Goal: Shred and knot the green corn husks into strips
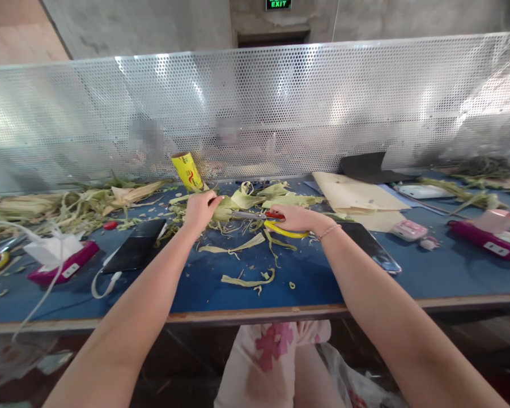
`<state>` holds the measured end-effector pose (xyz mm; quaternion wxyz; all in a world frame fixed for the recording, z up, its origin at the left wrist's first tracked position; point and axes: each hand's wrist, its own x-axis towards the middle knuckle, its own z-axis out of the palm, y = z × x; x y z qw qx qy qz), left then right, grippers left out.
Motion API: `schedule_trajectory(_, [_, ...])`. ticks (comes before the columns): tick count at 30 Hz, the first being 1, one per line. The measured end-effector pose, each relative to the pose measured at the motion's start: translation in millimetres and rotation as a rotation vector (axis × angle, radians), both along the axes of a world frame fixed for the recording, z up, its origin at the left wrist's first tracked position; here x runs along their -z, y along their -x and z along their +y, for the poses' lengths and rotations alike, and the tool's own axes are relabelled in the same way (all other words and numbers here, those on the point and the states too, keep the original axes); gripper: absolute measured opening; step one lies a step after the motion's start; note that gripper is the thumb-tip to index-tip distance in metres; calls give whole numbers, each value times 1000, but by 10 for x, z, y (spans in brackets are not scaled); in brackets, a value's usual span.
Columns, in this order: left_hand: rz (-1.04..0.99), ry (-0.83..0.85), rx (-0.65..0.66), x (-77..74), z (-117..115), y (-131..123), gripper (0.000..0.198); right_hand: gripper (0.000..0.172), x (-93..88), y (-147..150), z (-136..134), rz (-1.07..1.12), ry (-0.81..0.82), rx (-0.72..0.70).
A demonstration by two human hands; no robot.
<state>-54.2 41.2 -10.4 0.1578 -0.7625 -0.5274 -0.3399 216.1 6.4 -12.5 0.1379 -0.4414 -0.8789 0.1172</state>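
Note:
My right hand (295,219) is wrapped round the red and yellow handles of a pair of scissors (257,215), whose blades point left toward my other hand. My left hand (203,208) is closed, thumb and finger together, on a pale green corn husk (223,211). The scissor tips reach the husk close to those fingers; whether they are cutting into it I cannot tell. More husk pieces (289,199) lie just behind the scissors. Cut strips (233,245) are scattered on the blue tabletop (238,300) in front of me.
A yellow tube (187,171) stands tilted behind my left hand. Phones (136,246) (368,246) lie on both sides. Magenta power strips (66,263) (488,238) sit farther out. Brown paper (357,192) lies at back right, a husk heap (80,201) at left. A perforated metal screen (255,107) rises behind.

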Motion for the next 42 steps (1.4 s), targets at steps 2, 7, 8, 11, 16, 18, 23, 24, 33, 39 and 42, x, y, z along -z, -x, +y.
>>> schedule_trajectory(2, [-9, 13, 8, 0, -12, -22, 39, 26, 2, 1, 4, 3, -10, -11])
schedule_trajectory(7, [-20, 47, 32, -29, -80, -109, 39, 23, 0, 6, 12, -9, -5, -25])
schedule_trajectory(8, [-21, 53, 38, -34, -94, -127, 38, 23, 0, 6, 15, -12, -3, -25])
schedule_trajectory(11, [-33, 62, 46, -37, -119, -161, 38, 22, 2, 4, 22, -22, -2, -27])
schedule_trajectory(16, [-32, 55, 36, -12, -98, -161, 37, 22, -4, 6, 13, -19, 6, -27])
schedule_trajectory(18, [-28, 52, 32, -1, -84, -155, 37, 21, -6, 10, 10, -23, 5, -33])
schedule_trajectory(23, [-33, 46, 32, 15, -67, -144, 35, 21, -4, 9, 15, -31, -7, -50])
schedule_trajectory(24, [-36, 45, 33, 16, -66, -140, 35, 20, -3, 7, 15, -31, -9, -51])
schedule_trajectory(33, [-59, 71, -2, 3, -50, -109, 35, 19, -11, 8, 4, -50, -9, -44])
schedule_trajectory(39, [-67, 89, 33, -11, -89, -150, 33, 23, -19, 11, -3, -44, -2, -42])
schedule_trajectory(42, [-79, 95, 47, -10, -95, -154, 33, 24, -17, 6, 1, -44, -8, -45])
